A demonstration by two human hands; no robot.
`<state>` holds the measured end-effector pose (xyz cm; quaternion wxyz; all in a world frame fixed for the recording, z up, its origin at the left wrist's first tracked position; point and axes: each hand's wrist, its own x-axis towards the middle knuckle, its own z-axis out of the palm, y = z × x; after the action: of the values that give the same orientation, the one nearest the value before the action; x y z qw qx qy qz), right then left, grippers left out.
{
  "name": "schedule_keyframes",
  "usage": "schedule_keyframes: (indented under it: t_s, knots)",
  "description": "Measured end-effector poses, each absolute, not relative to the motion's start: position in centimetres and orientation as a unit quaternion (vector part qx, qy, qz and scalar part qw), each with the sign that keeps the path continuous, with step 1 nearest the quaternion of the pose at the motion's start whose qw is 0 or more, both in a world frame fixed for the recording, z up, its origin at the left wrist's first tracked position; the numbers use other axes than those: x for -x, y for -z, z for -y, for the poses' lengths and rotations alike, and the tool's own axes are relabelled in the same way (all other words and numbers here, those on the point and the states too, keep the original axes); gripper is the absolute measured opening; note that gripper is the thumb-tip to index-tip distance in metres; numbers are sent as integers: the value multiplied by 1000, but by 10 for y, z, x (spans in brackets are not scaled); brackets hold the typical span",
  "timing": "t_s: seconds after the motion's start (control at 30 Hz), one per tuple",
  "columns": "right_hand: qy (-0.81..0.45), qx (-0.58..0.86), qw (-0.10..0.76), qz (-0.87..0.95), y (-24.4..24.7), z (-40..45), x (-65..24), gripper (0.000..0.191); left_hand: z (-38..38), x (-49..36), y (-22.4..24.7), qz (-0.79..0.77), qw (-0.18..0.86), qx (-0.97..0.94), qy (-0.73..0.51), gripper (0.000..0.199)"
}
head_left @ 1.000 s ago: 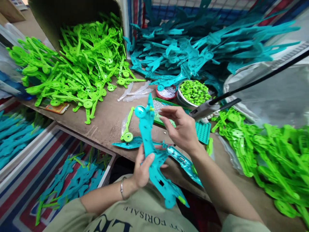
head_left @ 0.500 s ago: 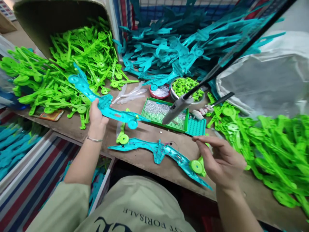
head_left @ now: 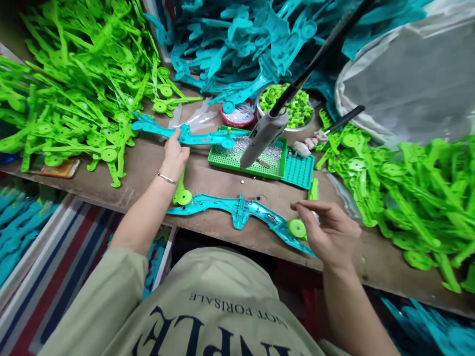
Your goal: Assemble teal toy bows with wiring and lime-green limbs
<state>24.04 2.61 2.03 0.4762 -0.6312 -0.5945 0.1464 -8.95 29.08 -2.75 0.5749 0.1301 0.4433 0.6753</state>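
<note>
My left hand [head_left: 177, 152] is closed around the middle of a turquoise plastic bow half [head_left: 202, 138], held roughly level above the bench. Its right end hangs over a green tray [head_left: 247, 168] of small metal screws. Below it, a second turquoise bow half [head_left: 222, 203] lies inner side up, with thin red wires in it. Green limb pieces with round hubs [head_left: 297, 228] sit at both its ends. My right hand [head_left: 328, 227] hovers by the right hub, thumb and forefinger pinched together; anything between the fingertips is too small to make out.
Green limb parts [head_left: 89, 84] are heaped at left and more [head_left: 419, 202] at right. Turquoise shells [head_left: 237, 44] pile up behind. A red basket [head_left: 239, 116], a bowl of green pieces [head_left: 287, 101] and a teal tray [head_left: 299, 170] surround a hanging electric screwdriver [head_left: 264, 136].
My left hand has moved right with the bow half, which has swung from slanted to nearly level over the screw tray. My right hand keeps its pinch near the hub. The view has shifted.
</note>
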Motion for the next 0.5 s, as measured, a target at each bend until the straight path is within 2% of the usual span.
schedule_keyframes:
  t_s: [0.13, 0.3, 0.4, 0.43, 0.5]
  knots:
    - [-146, 653, 454, 589, -18, -24, -241, 12, -272, 91, 17, -513, 564, -91, -640, 18]
    - [-168, 660, 393, 617, -11, -29, -239, 14, -230, 115, 7, -551, 561, -193, -587, 27]
    - [-208, 652, 360, 634, -4, -39, -242, 15, -193, 113, 1, -565, 490, -263, -610, 19]
    - [-225, 652, 350, 634, -2, -43, -242, 16, -179, 107, -2, -552, 423, -302, -651, 16]
    - [-258, 659, 319, 630, 1, -54, -240, 18, -150, 87, -6, -499, 312, -408, -698, 37]
